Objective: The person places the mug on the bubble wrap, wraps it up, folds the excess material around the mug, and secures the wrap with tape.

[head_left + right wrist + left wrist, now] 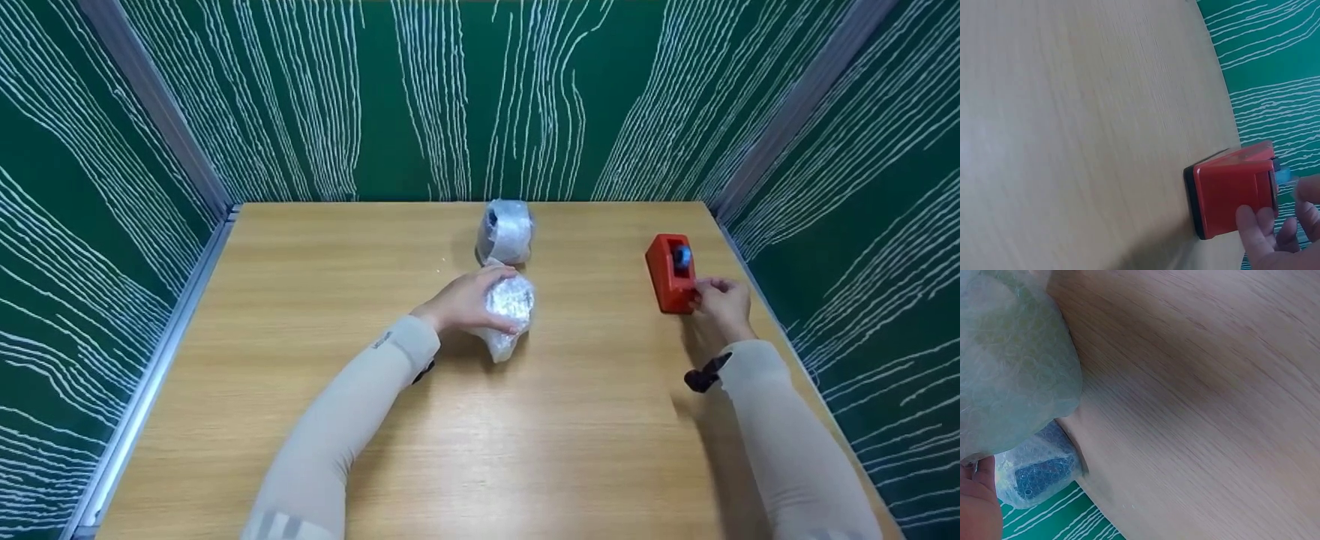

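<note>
My left hand (469, 304) grips a bubble-wrapped object (513, 301) near the middle of the table, thumb and fingers spread around its sides. A loose end of wrap sticks out toward me; what lies inside cannot be made out. On the right stands a red tape dispenser (662, 279) with a blue-cored roll of tape (682, 257) in it. My right hand (726, 306) is at its near end. In the right wrist view, finger and thumb pinch a short clear strip of tape (1292, 181), while other fingertips (1246, 216) touch the dispenser's red body.
A second bubble-wrapped object (510, 229), with a dark part showing through, stands just behind the first near the table's back edge. Green panels (480, 97) with white wavy lines enclose the wooden table (480, 450) at back and sides.
</note>
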`<state>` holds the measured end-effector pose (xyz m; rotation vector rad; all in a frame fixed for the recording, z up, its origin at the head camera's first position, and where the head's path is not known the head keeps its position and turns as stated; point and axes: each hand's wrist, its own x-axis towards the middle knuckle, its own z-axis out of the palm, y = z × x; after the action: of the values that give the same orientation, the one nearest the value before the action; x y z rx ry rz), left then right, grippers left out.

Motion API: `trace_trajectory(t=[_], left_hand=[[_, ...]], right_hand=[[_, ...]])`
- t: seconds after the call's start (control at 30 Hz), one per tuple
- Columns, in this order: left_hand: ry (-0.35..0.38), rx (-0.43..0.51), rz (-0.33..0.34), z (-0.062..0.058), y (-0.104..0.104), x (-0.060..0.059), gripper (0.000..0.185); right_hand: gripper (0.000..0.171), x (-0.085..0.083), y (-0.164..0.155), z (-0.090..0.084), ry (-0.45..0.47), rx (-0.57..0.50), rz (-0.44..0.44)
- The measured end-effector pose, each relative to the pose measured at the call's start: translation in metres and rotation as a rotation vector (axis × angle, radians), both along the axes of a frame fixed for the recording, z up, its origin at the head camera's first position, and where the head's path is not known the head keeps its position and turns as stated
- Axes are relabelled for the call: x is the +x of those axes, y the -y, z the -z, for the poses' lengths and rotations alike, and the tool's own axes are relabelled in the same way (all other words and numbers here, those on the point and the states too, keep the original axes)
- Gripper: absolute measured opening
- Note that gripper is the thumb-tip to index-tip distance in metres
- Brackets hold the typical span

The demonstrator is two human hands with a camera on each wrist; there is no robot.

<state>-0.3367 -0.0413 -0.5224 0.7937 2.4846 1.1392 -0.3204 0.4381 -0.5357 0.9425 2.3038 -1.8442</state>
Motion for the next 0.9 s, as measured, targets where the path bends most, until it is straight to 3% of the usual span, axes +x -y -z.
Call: trace_trajectory(t=[0.23, 0.33, 0.53, 0.7, 0.9], left_hand=[[-0.038, -0.008, 0.022, 0.000, -0.001, 0.000, 0.103], [-0.042, -0.008, 0.021, 0.000, -0.001, 0.000, 0.103], [-0.024, -0.001, 0.018, 0.000, -0.001, 0.000, 0.105], [-0.014, -0.008, 0.005, 0.000, -0.002, -0.001, 0.105], [-0.001, -0.008, -0.004, 0.001, -0.001, -0.001, 0.105]], right_hand=[[0.008, 0.012, 0.010, 0.008, -0.204, -0.099, 0.088], [0.007, 0.018, 0.010, 0.012, -0.225, -0.137, 0.112], [0.006, 0.029, 0.007, 0.019, -0.187, -0.145, 0.092], [0.012, 0.039, 0.003, 0.021, -0.093, -0.179, 0.047], [0.013, 0.044, 0.002, 0.021, -0.097, -0.242, 0.039]])
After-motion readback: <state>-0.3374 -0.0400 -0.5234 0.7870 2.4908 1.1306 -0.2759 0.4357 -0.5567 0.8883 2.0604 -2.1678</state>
